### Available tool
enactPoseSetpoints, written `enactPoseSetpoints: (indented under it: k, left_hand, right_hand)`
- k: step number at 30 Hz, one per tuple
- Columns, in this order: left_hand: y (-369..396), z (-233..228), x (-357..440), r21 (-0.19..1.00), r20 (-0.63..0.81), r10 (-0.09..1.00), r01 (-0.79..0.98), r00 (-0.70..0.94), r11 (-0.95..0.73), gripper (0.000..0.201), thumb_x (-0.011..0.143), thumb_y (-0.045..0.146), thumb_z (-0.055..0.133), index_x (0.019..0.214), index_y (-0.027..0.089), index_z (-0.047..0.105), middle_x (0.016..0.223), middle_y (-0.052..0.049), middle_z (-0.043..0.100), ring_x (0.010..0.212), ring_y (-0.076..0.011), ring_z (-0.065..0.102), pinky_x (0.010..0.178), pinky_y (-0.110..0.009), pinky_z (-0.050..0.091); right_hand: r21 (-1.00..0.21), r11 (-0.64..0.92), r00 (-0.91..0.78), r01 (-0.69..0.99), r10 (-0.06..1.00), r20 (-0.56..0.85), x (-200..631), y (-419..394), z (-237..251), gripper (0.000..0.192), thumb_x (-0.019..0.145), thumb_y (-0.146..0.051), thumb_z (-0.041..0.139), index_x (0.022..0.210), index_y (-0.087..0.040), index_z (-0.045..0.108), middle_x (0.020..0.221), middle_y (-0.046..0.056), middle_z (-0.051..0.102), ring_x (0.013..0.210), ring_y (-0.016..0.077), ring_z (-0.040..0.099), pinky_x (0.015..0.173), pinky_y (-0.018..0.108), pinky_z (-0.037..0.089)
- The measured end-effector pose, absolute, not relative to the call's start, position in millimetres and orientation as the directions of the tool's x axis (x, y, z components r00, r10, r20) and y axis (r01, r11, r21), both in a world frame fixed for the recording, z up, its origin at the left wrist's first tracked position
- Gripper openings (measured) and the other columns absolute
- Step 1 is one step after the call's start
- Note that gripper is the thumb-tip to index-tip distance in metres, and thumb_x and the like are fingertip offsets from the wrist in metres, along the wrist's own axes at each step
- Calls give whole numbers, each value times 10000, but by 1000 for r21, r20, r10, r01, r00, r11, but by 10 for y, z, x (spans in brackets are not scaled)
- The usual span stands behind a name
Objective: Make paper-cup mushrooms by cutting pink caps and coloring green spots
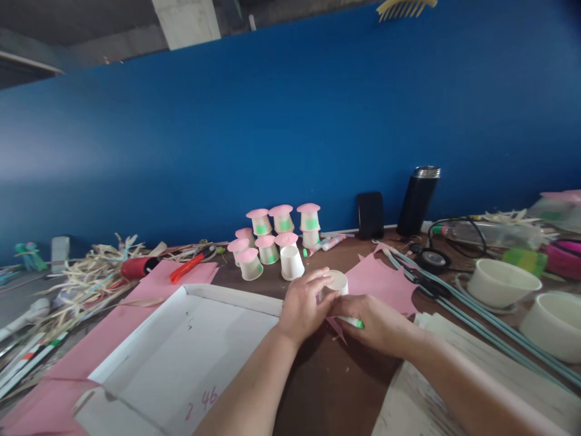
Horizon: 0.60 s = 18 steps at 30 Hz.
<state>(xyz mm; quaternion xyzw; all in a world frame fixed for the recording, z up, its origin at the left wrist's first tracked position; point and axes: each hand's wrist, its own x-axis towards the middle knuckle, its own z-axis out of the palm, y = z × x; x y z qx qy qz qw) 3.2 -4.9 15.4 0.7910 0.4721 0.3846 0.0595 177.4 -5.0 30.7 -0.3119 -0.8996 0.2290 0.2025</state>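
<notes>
A small white paper cup (338,281) stands bottom up at the table's middle, and my left hand (305,303) is wrapped around its left side. My right hand (376,326) is closed on a white marker with a green end (354,322), close against the cup's lower right. The marker's tip is hidden by my fingers. Just behind, another upturned white paper cup (291,263) stands plain. Beside it are several paper cups topped with pink paper discs and bearing green patches (250,265), some stacked in twos. Pink paper (380,283) lies behind my right hand.
A shallow white box (190,357) lies left, over pink sheets (82,351). Red-handled scissors (187,267) and a heap of pale strips (100,266) are beyond. Right are blue-grey tubes (481,318), white bowls (503,281), papers (422,399) and a dark bottle (418,203). A blue partition (227,133) rises behind.
</notes>
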Motion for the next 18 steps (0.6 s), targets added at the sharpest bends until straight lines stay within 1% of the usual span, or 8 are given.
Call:
enactPoseSetpoints:
  k: [4, 8, 14, 18]
  left_hand:
    - [-49, 156, 39, 461, 549, 798, 706, 250, -538, 305, 849, 353, 565, 1118, 236, 648, 1251, -44, 620, 1142, -199, 564, 993, -358, 438]
    - [-40, 154, 39, 460, 548, 798, 707, 252, -538, 292, 845, 336, 573, 1105, 235, 658, 1255, -43, 618, 1150, -200, 560, 998, -354, 438]
    - [-23, 136, 35, 454, 561, 789, 704, 250, -546, 289, 848, 337, 568, 1104, 235, 657, 1249, -35, 621, 1142, -198, 563, 996, -353, 438]
    - [-20, 118, 32, 452, 567, 785, 701, 252, -552, 297, 847, 333, 570, 1118, 237, 646, 1251, -39, 620, 1133, -198, 568, 992, -358, 440]
  right_hand:
    - [-552, 665, -705, 504, 685, 183, 1781, -99, 368, 308, 788, -134, 490, 949, -246, 727, 957, 29, 751, 879, 199, 673, 795, 274, 483]
    - [-601, 604, -683, 522, 719, 129, 1842, -121, 417, 343, 737, -108, 486, 912, -258, 740, 918, 6, 760, 840, 192, 678, 777, 268, 488]
    - [-648, 542, -673, 535, 737, 61, 1963, -101, 470, 338, 754, -129, 480, 864, -282, 761, 877, -25, 764, 792, 177, 677, 742, 255, 492]
    - [-650, 537, -670, 538, 740, 57, 2020, -68, 502, 301, 737, -149, 511, 818, -273, 773, 812, -18, 769, 744, 179, 679, 708, 246, 497]
